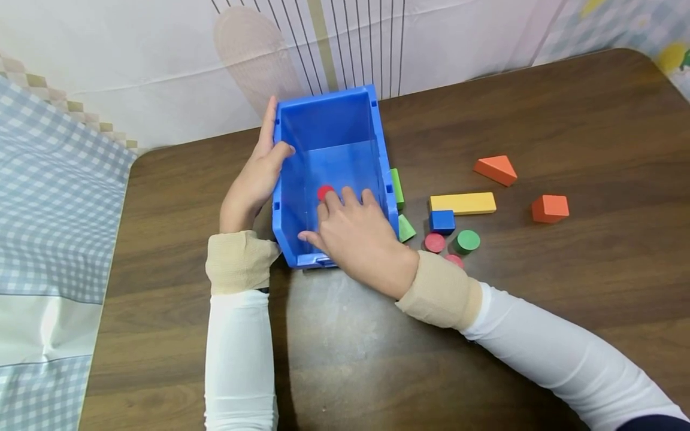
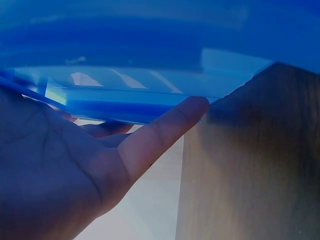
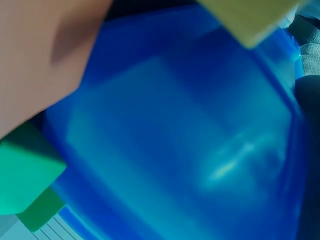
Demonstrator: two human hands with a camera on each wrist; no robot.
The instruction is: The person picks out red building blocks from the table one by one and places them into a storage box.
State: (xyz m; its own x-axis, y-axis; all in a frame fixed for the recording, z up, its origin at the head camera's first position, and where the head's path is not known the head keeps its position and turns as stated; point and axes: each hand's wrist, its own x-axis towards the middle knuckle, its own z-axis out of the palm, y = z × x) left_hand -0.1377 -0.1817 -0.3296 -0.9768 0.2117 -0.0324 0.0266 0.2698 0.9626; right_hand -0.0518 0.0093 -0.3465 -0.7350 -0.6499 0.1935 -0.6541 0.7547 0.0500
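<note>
A blue plastic bin (image 1: pixel 339 155) stands at the back edge of the table. My left hand (image 1: pixel 256 179) grips its left wall, thumb over the rim and fingers along the outside; in the left wrist view the thumb (image 2: pixel 160 132) lies against the blue plastic. My right hand (image 1: pixel 358 233) reaches over the near right rim into the bin, palm down, fingers spread and thumb held apart. A round red block (image 1: pixel 324 191) shows inside right at its fingertips. Light green blocks (image 1: pixel 406 228) lie close against the bin's right side; the right wrist view has a green block (image 3: pixel 27 167) beside the bin.
Right of the bin lie a yellow bar (image 1: pixel 463 203), a blue cube (image 1: pixel 442 221), a green cylinder (image 1: pixel 467 240) and red round blocks (image 1: pixel 434 242). Farther right are an orange triangular block (image 1: pixel 497 169) and an orange cube (image 1: pixel 550 208). A patterned cloth (image 1: pixel 162 60) hangs behind the table.
</note>
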